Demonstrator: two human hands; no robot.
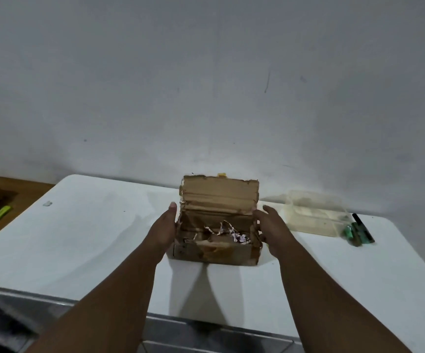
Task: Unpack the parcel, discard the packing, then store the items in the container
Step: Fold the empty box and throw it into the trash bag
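Cardboard parcel box sits mid-table, flap raised, shredded paper inside. Left hand presses its 9 o'clock wall, right hand its 3 o'clock wall, fingers straight, unclenched. Clear plastic container lies at 2 o'clock

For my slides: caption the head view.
Open cardboard box of paper shreds between left hand and right hand, clear container nearby.

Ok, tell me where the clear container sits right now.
Head view: the clear container stands on the white table, right of the cardboard box, just past the right hand.
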